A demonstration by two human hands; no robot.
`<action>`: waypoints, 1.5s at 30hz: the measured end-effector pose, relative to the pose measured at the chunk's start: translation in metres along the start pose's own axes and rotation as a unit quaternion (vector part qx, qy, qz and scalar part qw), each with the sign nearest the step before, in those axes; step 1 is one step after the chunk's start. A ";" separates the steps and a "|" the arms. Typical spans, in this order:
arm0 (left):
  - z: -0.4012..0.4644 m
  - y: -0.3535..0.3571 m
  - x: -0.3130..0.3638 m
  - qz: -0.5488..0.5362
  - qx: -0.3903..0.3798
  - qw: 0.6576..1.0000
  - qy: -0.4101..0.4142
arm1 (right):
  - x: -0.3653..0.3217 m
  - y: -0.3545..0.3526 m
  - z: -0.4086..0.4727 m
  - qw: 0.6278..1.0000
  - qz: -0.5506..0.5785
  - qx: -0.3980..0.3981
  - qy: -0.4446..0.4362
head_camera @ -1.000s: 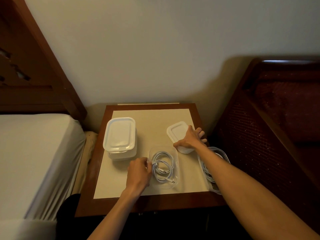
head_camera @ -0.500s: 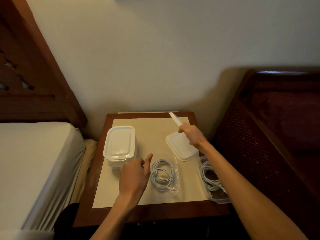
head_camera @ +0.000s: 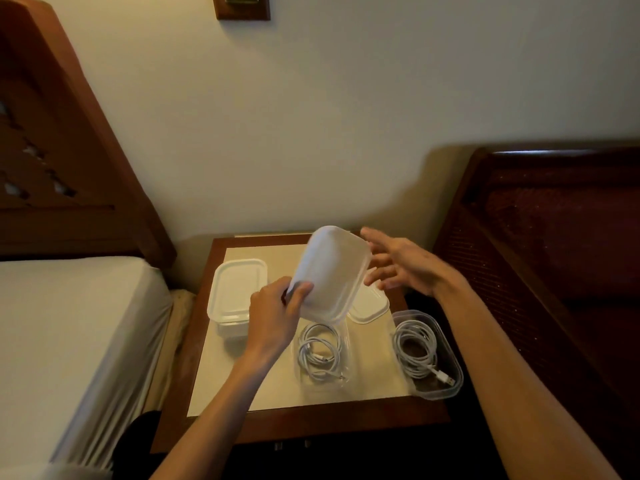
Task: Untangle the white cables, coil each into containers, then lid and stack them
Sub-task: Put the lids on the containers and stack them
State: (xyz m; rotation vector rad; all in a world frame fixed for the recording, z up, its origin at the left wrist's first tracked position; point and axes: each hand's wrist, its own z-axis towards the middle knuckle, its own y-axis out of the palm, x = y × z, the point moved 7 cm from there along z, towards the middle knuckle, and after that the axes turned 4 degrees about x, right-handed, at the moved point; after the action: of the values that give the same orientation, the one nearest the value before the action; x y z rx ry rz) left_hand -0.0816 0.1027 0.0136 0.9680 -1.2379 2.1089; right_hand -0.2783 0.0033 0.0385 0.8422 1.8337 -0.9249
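Head cam: left hand (head_camera: 273, 320) grip pinches white lid (head_camera: 330, 273), tilted above open container (head_camera: 323, 355) w/ coiled cable (head_camera: 320, 353) on counter (head_camera: 277, 389). Right hand (head_camera: 403, 263) fingers spread, holds nothing, just beside lid.

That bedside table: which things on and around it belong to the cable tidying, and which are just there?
Part of the job:
- white lid held by left hand
- right hand, open
- middle cable tub
- right cable tub
- spare lid
- lidded tubs

Just there:
- bed
- headboard
- dark red chair
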 end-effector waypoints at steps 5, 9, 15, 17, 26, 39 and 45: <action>-0.037 0.020 -0.040 0.066 -0.029 0.993 -0.096 | 0.071 0.045 -0.002 0.969 -0.125 0.203 -0.061; -0.041 0.026 -0.051 0.205 -0.032 0.974 -0.091 | 0.107 0.076 0.011 0.961 -0.207 0.179 -0.045; -0.043 0.045 -0.061 0.315 -0.081 0.939 -0.109 | 0.111 0.094 0.015 0.919 -0.326 0.221 -0.040; -0.041 0.048 -0.063 0.333 -0.093 0.932 -0.110 | 0.112 0.096 0.014 0.906 -0.346 0.239 -0.045; -0.043 0.058 -0.078 0.304 -0.096 0.939 -0.129 | 0.122 0.101 0.021 0.898 -0.369 0.237 -0.031; -0.048 0.072 -0.102 0.198 -0.062 0.968 -0.144 | 0.136 0.102 0.024 0.916 -0.331 0.227 -0.004; -0.048 0.074 -0.104 0.194 -0.065 0.969 -0.138 | 0.139 0.105 0.024 0.928 -0.291 0.233 -0.023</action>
State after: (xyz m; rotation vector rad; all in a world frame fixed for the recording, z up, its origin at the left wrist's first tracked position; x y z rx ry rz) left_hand -0.0856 0.1046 -0.1224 1.0564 -1.8079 2.1918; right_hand -0.2331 0.0582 -0.1221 0.5328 1.8805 -1.7933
